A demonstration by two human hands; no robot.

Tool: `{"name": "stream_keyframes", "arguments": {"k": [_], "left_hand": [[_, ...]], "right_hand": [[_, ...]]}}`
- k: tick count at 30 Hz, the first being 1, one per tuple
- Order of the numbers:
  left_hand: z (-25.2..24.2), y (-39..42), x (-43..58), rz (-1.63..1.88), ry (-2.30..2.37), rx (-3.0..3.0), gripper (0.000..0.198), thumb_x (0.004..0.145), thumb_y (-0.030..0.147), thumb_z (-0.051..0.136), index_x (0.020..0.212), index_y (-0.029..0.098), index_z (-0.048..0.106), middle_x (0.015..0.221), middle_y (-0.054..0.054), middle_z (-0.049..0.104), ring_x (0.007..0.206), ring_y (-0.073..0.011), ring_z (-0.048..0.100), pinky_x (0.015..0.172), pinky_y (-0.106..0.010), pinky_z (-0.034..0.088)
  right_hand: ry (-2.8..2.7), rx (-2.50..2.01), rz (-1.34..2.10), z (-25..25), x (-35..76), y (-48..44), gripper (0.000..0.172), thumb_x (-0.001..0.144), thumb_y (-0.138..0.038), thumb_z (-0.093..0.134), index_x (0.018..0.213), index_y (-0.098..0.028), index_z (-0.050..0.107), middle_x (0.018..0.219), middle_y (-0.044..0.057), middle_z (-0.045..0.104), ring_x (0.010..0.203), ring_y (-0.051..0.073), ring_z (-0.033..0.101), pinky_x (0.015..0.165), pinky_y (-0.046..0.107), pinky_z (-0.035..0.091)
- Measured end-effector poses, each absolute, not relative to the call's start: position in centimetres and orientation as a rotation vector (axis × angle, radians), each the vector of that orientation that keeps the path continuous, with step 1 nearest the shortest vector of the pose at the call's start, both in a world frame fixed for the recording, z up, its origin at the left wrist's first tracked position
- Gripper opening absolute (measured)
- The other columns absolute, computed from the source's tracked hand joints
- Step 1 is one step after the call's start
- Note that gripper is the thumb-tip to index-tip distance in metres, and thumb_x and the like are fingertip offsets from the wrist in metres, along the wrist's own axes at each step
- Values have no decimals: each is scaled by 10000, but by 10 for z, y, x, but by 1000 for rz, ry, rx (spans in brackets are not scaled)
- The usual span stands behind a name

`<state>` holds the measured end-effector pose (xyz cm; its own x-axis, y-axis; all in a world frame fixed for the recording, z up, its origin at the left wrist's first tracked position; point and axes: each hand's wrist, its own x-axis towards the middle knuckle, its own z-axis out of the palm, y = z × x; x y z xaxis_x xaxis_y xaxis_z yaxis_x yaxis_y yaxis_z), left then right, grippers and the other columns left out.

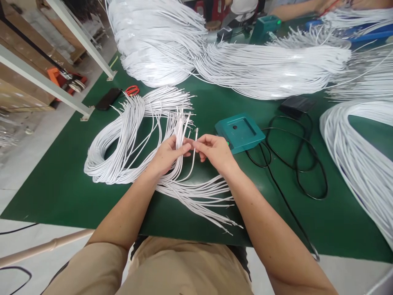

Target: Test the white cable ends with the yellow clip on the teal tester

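My left hand (172,153) is closed round a small bunch of white cables (180,127), whose stripped ends point away from me. Close beside it, my right hand (213,150) pinches a single white cable (193,162) near its end. The two hands almost meet at the fingertips. A looped bundle of white cables (107,166) lies on the table to the left, and more loose cable ends (208,200) fan out toward the near edge under my hands. Just past my right hand sits a teal box-shaped device (239,132) with a recessed top.
Large white cable bundles lie across the back (270,69) and at the right (340,135) of the green table (58,196). A black cord (297,164) coils beside the teal device. Orange-handled scissors (132,90) and a dark flat object (108,99) lie back left. A co-worker's arm (294,10) shows at the far side.
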<state>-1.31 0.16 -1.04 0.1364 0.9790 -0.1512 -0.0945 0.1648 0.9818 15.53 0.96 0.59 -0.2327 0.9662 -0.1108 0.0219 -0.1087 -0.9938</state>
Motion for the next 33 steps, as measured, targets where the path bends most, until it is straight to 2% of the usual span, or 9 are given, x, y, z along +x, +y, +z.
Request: {"name": "stream_keyframes", "arguments": {"k": [4, 6, 12, 17, 21, 25, 29, 32, 33], "left_hand": [[-10, 3, -12, 973, 1074, 1038, 378, 628, 289, 820, 856, 158, 549, 791, 7, 627, 695, -114, 641, 551, -196, 437], [-9, 2, -12, 965, 1073, 1040, 387, 613, 271, 825, 842, 159, 533, 761, 21, 609, 653, -106, 631, 517, -192, 400], [-8, -3, -8, 918, 1138, 1204, 341, 640, 233, 788, 882, 159, 558, 768, 15, 628, 672, -108, 600, 609, -232, 439], [-7, -4, -6, 886, 1189, 1363, 261, 669, 232, 753, 834, 159, 565, 759, 21, 590, 663, -92, 542, 652, -248, 441], [-6, -4, -7, 859, 1216, 1306, 278, 656, 232, 758, 815, 168, 540, 732, 27, 587, 608, -84, 532, 572, -228, 427], [-7, -5, -4, 928, 1162, 1151, 327, 646, 244, 774, 863, 170, 541, 848, 0, 628, 714, -118, 627, 553, -208, 433], [-9, -4, 1, 1050, 1129, 1042, 381, 627, 284, 803, 797, 166, 483, 756, 23, 597, 657, -116, 648, 496, -193, 389], [-9, -4, 2, 1050, 1134, 1082, 389, 649, 303, 791, 781, 170, 451, 718, 17, 611, 636, -129, 658, 491, -201, 386], [-9, -4, 1, 1037, 1134, 1102, 376, 670, 309, 776, 789, 171, 447, 721, 10, 623, 638, -136, 665, 491, -204, 386]], "right_hand": [[-1296, -1148, 1543, 3, 150, 10, 282, 695, -429, 706, 678, -157, 632, 586, -25, 590, 437, 51, 389, 415, 211, 309], [-1255, -1150, 1549, 3, 149, 10, 279, 680, -427, 714, 701, -161, 636, 605, -27, 594, 451, 51, 387, 413, 208, 304], [-1282, -1256, 1381, 0, 151, 13, 310, 600, -389, 766, 774, -165, 640, 633, -10, 633, 538, 96, 518, 474, 218, 379], [-1294, -1307, 1261, 1, 153, 11, 233, 636, -374, 735, 700, -173, 635, 617, -22, 617, 507, 78, 469, 497, 230, 375], [-1193, -1200, 1379, 5, 154, 10, 216, 688, -371, 696, 654, -167, 632, 603, -27, 586, 459, 61, 395, 462, 236, 341], [-1061, -1095, 1585, 5, 152, 11, 187, 692, -328, 695, 655, -157, 631, 602, -19, 580, 454, 56, 380, 455, 234, 318], [-915, -1017, 1739, 3, 151, 12, 207, 663, -296, 711, 595, -160, 571, 513, -56, 475, 438, 48, 349, 444, 225, 287], [-945, -1023, 1726, 2, 151, 12, 159, 657, -277, 705, 737, -156, 639, 555, -58, 514, 477, 56, 407, 486, 220, 337], [-973, -1016, 1699, 2, 151, 12, 206, 660, -268, 699, 831, -160, 663, 584, -59, 534, 502, 61, 437, 511, 220, 360]]}}
